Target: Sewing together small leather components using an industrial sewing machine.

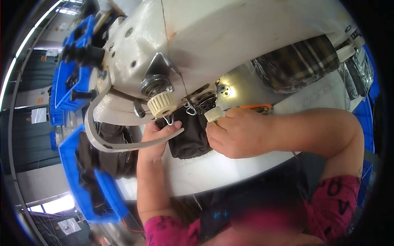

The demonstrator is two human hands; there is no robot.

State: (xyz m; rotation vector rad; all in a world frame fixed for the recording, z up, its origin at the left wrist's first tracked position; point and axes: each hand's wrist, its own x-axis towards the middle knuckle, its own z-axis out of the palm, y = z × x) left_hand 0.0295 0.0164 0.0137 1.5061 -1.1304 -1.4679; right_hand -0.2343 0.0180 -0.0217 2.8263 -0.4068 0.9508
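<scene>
A black cloth piece lies bunched under the needle area of a white sewing machine. On its left side my left hand is closed on the cloth's edge, thumb on top, partly covered by the machine's curved pale lever. My right hand has its fingers curled at the cloth's right edge, beside a small cream knob. Its fingertips are hidden in part. A larger cream dial sits on the machine head above my left hand.
An orange-handled tool lies behind my right wrist. Farther back on the right is a dark striped bundle in clear plastic. A blue bin with dark cloth stands at the left of the white table.
</scene>
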